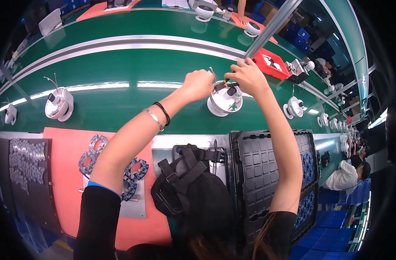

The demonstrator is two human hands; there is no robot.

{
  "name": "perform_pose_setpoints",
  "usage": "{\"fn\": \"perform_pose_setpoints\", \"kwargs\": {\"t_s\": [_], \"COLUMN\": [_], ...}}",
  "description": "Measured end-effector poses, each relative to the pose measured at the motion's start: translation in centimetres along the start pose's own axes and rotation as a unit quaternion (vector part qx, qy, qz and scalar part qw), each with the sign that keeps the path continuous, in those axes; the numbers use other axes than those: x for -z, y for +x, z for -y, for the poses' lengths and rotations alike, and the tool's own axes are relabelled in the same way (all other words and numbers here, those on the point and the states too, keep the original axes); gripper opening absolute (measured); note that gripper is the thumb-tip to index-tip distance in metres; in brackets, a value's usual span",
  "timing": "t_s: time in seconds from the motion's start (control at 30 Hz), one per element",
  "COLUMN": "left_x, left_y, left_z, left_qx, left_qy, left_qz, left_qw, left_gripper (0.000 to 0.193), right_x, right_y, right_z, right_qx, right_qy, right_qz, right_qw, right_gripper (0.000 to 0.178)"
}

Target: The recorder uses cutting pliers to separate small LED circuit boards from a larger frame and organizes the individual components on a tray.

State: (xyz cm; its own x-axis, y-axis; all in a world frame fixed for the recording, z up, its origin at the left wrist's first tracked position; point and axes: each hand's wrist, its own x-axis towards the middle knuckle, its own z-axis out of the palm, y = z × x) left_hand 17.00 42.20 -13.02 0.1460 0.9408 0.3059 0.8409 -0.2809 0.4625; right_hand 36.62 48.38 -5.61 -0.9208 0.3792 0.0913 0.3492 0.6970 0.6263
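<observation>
A round white device housing (224, 103) with a dark block and a small green part inside sits on the green conveyor belt (133, 106) in front of me. At its far left rim, my left hand (199, 83) is closed in a pinch on a thin cable (213, 73) that sticks up past the fingers. My right hand (248, 78) grips pliers (223, 84) with black and yellow handles. Their jaws reach over the housing's rim, close to the left fingertips. Whether the jaws touch the cable, I cannot tell.
Similar white housings (59, 104) stand along the belt on both sides. Nearer lie a pink mat (68, 173) with blue circuit boards (135, 169), a black bag (198, 182) and black trays (254, 169). A red bin (271, 64) is beyond, beside a metal post (271, 28).
</observation>
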Motion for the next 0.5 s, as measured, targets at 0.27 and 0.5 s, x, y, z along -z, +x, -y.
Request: {"fn": "perform_pose_setpoints", "kwargs": {"t_s": [0.27,0.5], "left_x": [2.5,19.0], "left_y": [-3.0,-24.4], "left_z": [-2.1,-7.9], "left_qx": [-0.16,-0.082], "left_qy": [-0.052,-0.097], "left_qz": [-0.092,0.274], "left_qw": [0.981,0.953], "left_gripper": [0.015,0.019], "right_x": [2.0,10.5], "right_y": [-1.4,-1.4], "right_z": [-1.0,1.4], "right_qx": [-0.039,-0.181], "right_qy": [-0.073,0.206], "right_qz": [-0.041,-0.226], "right_qw": [0.996,0.935], "right_gripper": [0.021,0.044]}}
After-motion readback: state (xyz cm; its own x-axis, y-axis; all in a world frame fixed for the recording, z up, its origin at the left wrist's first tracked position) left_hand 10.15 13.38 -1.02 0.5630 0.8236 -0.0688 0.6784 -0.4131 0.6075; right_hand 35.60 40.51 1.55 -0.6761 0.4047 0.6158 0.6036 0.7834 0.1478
